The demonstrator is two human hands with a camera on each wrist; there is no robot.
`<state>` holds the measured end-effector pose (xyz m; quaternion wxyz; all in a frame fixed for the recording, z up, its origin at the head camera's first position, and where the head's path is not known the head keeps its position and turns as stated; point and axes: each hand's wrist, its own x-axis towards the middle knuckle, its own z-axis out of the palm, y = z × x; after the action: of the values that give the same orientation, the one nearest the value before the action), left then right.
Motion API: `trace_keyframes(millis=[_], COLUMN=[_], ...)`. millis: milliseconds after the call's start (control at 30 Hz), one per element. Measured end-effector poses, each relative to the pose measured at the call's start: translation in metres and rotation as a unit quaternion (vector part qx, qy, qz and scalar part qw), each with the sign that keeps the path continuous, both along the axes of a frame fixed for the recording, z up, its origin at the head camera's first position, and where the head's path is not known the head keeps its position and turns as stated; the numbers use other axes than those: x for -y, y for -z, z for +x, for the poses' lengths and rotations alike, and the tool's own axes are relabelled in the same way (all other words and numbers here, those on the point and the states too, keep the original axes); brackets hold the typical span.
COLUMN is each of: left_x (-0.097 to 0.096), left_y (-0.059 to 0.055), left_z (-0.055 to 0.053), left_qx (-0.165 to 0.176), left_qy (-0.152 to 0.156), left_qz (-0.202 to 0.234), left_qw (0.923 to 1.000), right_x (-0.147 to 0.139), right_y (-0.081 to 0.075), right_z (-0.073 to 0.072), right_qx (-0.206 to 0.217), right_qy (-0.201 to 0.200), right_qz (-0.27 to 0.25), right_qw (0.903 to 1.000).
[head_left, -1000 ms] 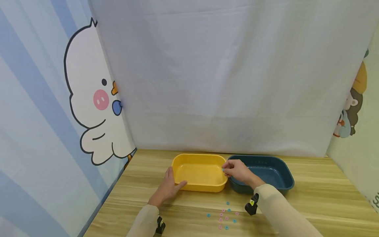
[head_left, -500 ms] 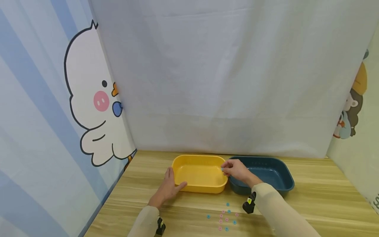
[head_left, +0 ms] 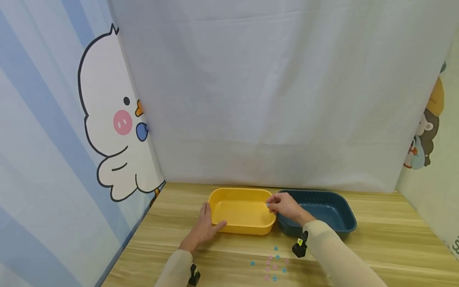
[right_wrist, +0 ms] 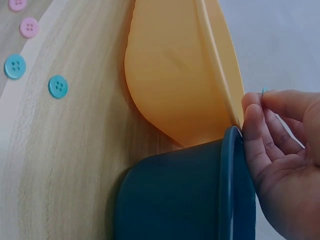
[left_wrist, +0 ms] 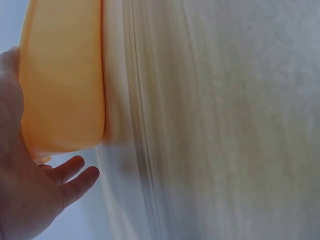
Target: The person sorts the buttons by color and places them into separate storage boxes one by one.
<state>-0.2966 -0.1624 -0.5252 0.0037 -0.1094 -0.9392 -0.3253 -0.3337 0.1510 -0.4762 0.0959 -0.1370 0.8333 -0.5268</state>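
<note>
My right hand [head_left: 288, 208] pinches a small blue button [head_left: 267, 205] between thumb and fingertips, over the right end of the yellow plastic basin [head_left: 242, 229]. In the right wrist view only an edge of that button [right_wrist: 264, 90] shows, and the hand is right at the rims where the two basins meet. My left hand [head_left: 202, 230] rests against the near left corner of the yellow basin, fingers along its side and thumb at the front rim. In the left wrist view, the fingers of that hand [left_wrist: 25, 195] are extended beside the basin wall [left_wrist: 65, 90].
A dark teal basin [head_left: 349, 217] stands directly right of the yellow one, partly behind my right forearm. Several loose buttons, pink [head_left: 275, 267] and blue [head_left: 252, 263], lie on the wooden table [head_left: 150, 247] in front. A grey curtain [head_left: 269, 99] hangs behind.
My right hand has shifted slightly left, a little farther over the yellow basin, still pinching the blue button. The left hand stays at its corner.
</note>
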Motion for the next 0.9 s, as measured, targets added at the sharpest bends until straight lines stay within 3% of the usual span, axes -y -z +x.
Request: trace_keyframes(millis=[267,900], left_x=[0.002,0.002], left_y=[-0.001,0.001], left_z=[-0.002,-0.002], left_qx=[-0.001,-0.007], left_qy=[0.003,0.000], left_qz=[-0.014,-0.002], left_qw=[0.9999,1.0000], right_x=[0.004,0.014], right_y=[0.002,0.002], right_z=[-0.005,-0.014], right_qx=[-0.013,0.000], right_qy=[-0.015,0.005], right_qz=[0.015,0.033], right_qw=[0.9997,0.9994])
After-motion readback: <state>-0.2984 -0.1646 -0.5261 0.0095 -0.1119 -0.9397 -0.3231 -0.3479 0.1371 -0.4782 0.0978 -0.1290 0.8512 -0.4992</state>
